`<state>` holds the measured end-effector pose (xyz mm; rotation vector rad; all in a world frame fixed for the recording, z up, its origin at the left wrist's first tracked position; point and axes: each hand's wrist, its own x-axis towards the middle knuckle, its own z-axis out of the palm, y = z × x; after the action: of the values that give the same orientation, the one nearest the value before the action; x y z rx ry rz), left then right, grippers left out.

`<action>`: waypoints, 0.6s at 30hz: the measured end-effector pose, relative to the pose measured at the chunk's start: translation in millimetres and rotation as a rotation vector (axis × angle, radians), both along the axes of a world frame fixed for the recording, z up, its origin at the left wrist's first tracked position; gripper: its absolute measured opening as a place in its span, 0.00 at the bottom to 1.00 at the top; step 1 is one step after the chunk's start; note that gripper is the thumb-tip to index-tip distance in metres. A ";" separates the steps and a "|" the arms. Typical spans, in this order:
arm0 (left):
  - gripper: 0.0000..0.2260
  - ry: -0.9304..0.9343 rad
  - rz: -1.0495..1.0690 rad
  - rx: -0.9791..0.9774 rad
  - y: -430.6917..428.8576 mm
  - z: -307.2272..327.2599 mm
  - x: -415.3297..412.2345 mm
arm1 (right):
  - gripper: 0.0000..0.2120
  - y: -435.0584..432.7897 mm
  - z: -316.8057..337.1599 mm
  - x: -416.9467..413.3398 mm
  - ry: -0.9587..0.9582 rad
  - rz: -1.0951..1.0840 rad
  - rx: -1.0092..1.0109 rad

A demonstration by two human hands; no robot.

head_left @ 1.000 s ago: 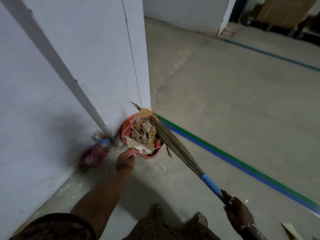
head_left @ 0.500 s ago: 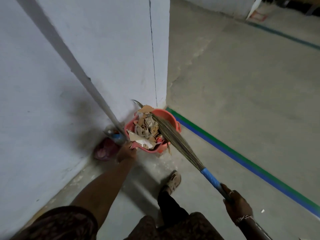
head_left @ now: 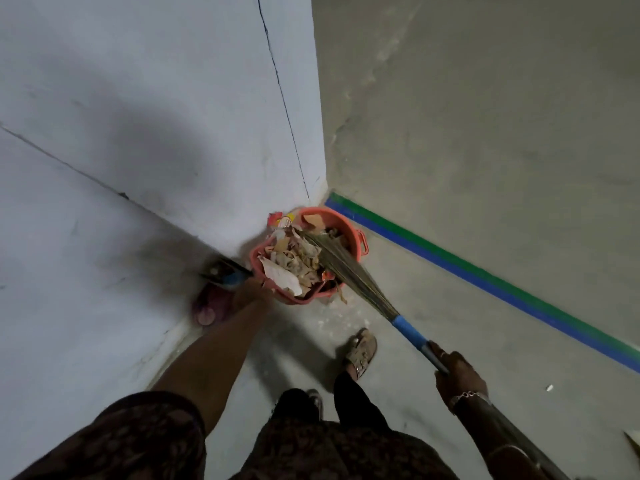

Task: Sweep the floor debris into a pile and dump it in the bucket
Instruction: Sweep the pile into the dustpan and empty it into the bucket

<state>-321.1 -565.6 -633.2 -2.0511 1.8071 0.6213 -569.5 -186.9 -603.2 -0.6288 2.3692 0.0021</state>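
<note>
Standing against the wall corner (head_left: 311, 174), the red bucket (head_left: 346, 226) is being met at its near rim by the left hand (head_left: 250, 294), grip too blurred to tell. The broom (head_left: 367, 289) is being gripped by the curled right hand (head_left: 457, 372), bristles across the debris (head_left: 294, 268) heaped inside.

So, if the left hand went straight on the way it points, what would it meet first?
The bucket. The left hand points up and to the right along its forearm, and the bucket's near rim sits right at its fingers. Whether they touch it is too dark to tell.
</note>
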 end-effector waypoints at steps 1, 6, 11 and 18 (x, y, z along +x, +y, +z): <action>0.14 -0.026 -0.010 -0.016 -5.0 -1.6 -2.7 | 0.27 -7.1 0.7 1.8 0.010 0.001 0.003; 0.14 0.080 -0.116 0.029 -15.6 -0.2 6.1 | 0.29 -26.2 5.1 10.9 0.067 -0.035 0.022; 0.14 -0.057 -0.150 0.040 -33.6 8.4 4.3 | 0.27 -25.7 17.6 36.2 0.133 -0.106 0.048; 0.17 0.100 -0.186 0.046 -56.0 12.2 27.3 | 0.31 -15.8 35.8 98.1 0.099 -0.158 -0.010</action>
<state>-293.8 -621.7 -621.0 -1.8253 1.9920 0.7148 -471.4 -202.7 -567.3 -0.4539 2.5105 -0.0496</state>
